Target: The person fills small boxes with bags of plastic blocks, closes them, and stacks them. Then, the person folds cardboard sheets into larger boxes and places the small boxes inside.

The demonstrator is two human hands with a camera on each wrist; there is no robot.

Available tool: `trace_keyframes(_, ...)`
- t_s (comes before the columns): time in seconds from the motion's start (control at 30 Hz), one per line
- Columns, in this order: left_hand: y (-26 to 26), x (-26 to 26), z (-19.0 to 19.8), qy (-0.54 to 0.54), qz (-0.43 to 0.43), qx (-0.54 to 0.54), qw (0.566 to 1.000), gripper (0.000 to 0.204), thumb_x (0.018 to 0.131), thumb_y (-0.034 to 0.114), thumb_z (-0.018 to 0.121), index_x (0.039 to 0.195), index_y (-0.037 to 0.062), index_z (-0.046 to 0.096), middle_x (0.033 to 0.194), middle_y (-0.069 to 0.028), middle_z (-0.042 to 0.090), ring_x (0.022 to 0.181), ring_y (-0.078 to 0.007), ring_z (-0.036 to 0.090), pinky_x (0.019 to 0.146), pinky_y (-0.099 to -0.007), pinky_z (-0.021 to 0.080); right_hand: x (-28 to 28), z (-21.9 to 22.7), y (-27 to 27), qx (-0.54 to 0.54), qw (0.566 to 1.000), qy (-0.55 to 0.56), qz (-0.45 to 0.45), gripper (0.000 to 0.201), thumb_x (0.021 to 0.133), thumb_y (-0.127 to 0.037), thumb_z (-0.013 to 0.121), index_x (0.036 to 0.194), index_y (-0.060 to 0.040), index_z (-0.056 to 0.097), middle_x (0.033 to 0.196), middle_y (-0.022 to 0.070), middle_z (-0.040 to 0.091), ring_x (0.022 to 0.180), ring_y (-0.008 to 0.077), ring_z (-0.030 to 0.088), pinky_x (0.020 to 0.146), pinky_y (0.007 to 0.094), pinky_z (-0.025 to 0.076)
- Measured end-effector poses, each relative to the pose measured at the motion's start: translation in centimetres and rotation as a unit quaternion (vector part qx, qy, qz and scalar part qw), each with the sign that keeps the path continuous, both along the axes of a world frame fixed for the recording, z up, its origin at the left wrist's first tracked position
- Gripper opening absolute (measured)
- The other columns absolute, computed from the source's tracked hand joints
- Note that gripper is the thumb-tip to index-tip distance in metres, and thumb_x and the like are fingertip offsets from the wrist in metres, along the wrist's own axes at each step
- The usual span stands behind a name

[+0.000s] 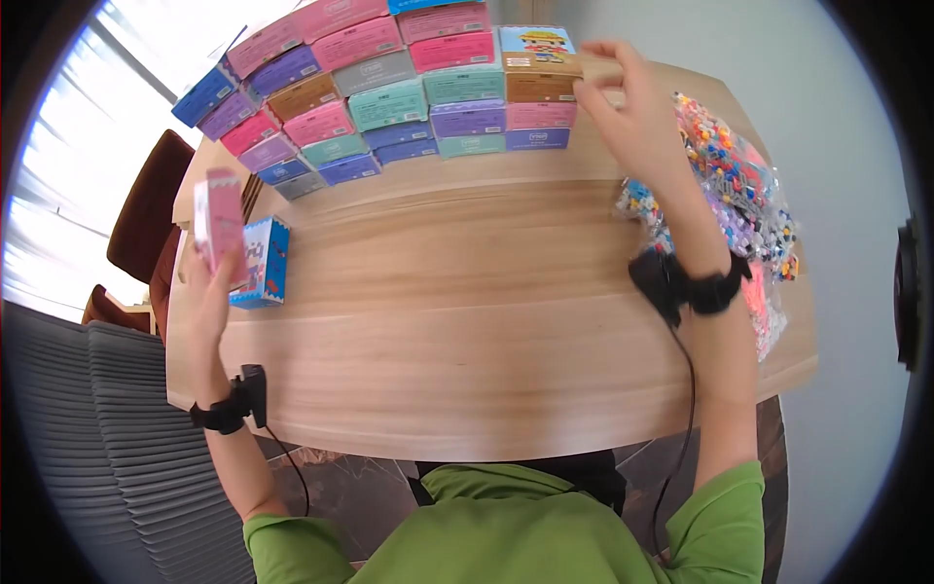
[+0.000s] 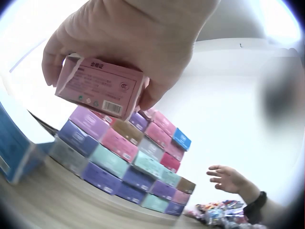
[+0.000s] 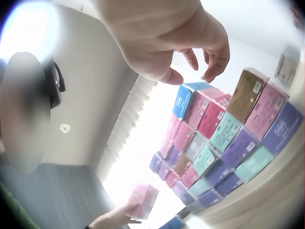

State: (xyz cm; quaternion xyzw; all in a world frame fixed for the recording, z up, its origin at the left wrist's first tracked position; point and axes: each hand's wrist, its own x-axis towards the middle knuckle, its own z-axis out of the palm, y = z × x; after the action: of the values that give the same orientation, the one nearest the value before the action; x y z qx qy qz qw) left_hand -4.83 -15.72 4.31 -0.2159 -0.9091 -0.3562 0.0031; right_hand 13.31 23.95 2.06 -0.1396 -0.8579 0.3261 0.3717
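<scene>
On the left side of the table, my left hand [image 1: 207, 282] grips a small pink box [image 1: 224, 219], raised in the air. Its printed end with a barcode faces the left wrist camera, and the thumb and fingers hold it from opposite sides. A blue box [image 1: 276, 263] with a printed picture stands just beside that hand, partly hidden. At the right end of a stack of boxes, my right hand [image 1: 637, 122] has its fingers spread and bent, holding nothing. Its fingertips are right at the side of a brown box [image 1: 541, 86] whose top shows a cartoon figure in a yellow hat.
Several rows of coloured boxes [image 1: 379, 105] form a curved wall along the table's far edge. Clear bags of small colourful pieces [image 1: 739, 185] lie at the right. A grey pleated surface [image 1: 97, 409] and a brown chair [image 1: 146, 209] are on the left. Cables hang from both wrist cameras.
</scene>
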Motion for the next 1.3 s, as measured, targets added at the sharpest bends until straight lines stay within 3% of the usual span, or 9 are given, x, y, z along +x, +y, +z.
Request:
trace_keyframes(0.1, -2.1, -2.7, -0.6, 0.069, 0.196, -0.286, 0.935, 0.074, 0.078, 0.044, 0.055, 0.127, -0.0058, 0.031, 0.118, -0.0240, 0.047, 0.109, -0.0322, 0.047, 0.093, -0.0348, 0.035, -3.7, 0.2, 4.7, 0.095, 0.992, -0.028, -0.083, 0.052, 0.080, -0.035, 0.054, 0.121, -0.0060, 0.043, 0.110, 0.0204, 0.053, 0.097, 0.0274, 0.055, 0.076, 0.0361, 0.046)
trace_keyframes(0.23, -1.1, -3.0, -2.4, 0.043, 0.177, -0.386, 0.904, 0.098, 0.071, 0.063, 0.048, 0.132, -0.0078, 0.020, 0.117, -0.0357, 0.042, 0.111, -0.0432, 0.043, 0.094, -0.0403, 0.034, -10.4, -1.1, 8.4, -0.010, 0.988, -0.093, -0.125, 0.067, 0.074, -0.047, 0.060, 0.123, -0.0051, 0.041, 0.103, 0.0167, 0.055, 0.086, 0.0280, 0.057, 0.067, 0.0369, 0.047)
trace_keyframes(0.4, 0.4, -1.8, -2.0, 0.027, 0.179, -0.369, 0.912, 0.098, 0.070, 0.063, 0.051, 0.134, -0.0035, 0.019, 0.124, -0.0332, 0.037, 0.115, -0.0416, 0.039, 0.096, -0.0399, 0.032, -13.1, -2.3, 10.9, -0.148, 0.966, -0.210, 0.013, 0.087, 0.063, -0.056, 0.069, 0.126, -0.0054, 0.037, 0.109, 0.0167, 0.054, 0.098, 0.0244, 0.054, 0.077, 0.0413, 0.045)
trace_keyframes(0.57, 1.1, 0.6, -1.4, 0.201, 0.210, -0.360, 0.887, 0.088, 0.074, 0.055, 0.055, 0.136, 0.0023, 0.021, 0.129, -0.0245, 0.036, 0.123, -0.0368, 0.032, 0.098, -0.0448, 0.031, -9.1, 0.4, 10.7, -0.276, 0.952, -0.134, 0.016, 0.053, 0.074, -0.033, 0.069, 0.115, -0.0061, 0.049, 0.099, 0.0102, 0.059, 0.088, 0.0172, 0.059, 0.070, 0.0355, 0.050)
trace_keyframes(0.67, 3.0, 2.7, -0.7, 0.263, 0.039, -0.147, 0.953, 0.081, 0.077, 0.041, 0.062, 0.137, 0.0051, 0.022, 0.131, -0.0217, 0.034, 0.124, -0.0336, 0.032, 0.098, -0.0458, 0.030, -6.2, 2.5, 9.9, -0.334, 0.941, 0.030, 0.042, 0.035, 0.080, -0.022, 0.064, 0.109, -0.0049, 0.054, 0.093, 0.0079, 0.061, 0.080, 0.0139, 0.061, 0.069, 0.0291, 0.051)
trace_keyframes(0.73, 5.6, 4.8, 0.2, 0.060, -0.131, -0.020, 0.989, 0.078, 0.077, 0.032, 0.064, 0.137, 0.0058, 0.022, 0.132, -0.0192, 0.033, 0.124, -0.0303, 0.032, 0.098, -0.0455, 0.029, -3.9, 3.1, 8.6, -0.342, 0.929, 0.131, 0.052, 0.031, 0.081, -0.020, 0.063, 0.106, -0.0040, 0.056, 0.091, 0.0073, 0.061, 0.078, 0.0135, 0.061, 0.069, 0.0267, 0.051)
trace_keyframes(0.9, 13.4, 8.3, -2.2, -0.256, -0.414, 0.248, 0.837, 0.078, 0.080, 0.025, 0.063, 0.138, 0.0090, 0.013, 0.131, -0.0146, 0.037, 0.124, -0.0228, 0.033, 0.099, -0.0423, 0.029, -0.1, 2.4, -1.1, -0.212, 0.950, 0.222, 0.058, 0.028, 0.080, -0.023, 0.064, 0.094, -0.0003, 0.059, 0.080, 0.0058, 0.063, 0.068, 0.0108, 0.059, 0.060, 0.0227, 0.047)
trace_keyframes(1.13, 19.4, 9.0, -3.7, -0.327, -0.184, 0.532, 0.759, 0.040, 0.090, 0.019, 0.048, 0.125, 0.0120, 0.032, 0.112, -0.0073, 0.052, 0.101, -0.0172, 0.055, 0.076, -0.0331, 0.051, 0.4, -0.7, -6.2, -0.243, 0.953, 0.006, 0.182, 0.033, 0.081, -0.032, 0.060, 0.081, 0.0013, 0.059, 0.072, 0.0070, 0.062, 0.058, 0.0125, 0.060, 0.050, 0.0236, 0.046)
trace_keyframes(1.3, 18.8, 7.3, -4.7, -0.360, -0.128, 0.462, 0.800, 0.034, 0.089, 0.024, 0.048, 0.119, 0.0095, 0.040, 0.108, -0.0063, 0.056, 0.088, -0.0164, 0.061, 0.062, -0.0281, 0.053, 1.7, -0.4, -5.5, -0.263, 0.925, -0.157, 0.225, 0.039, 0.088, -0.038, 0.049, 0.080, -0.0003, 0.055, 0.071, 0.0043, 0.060, 0.061, 0.0129, 0.060, 0.053, 0.0247, 0.049)
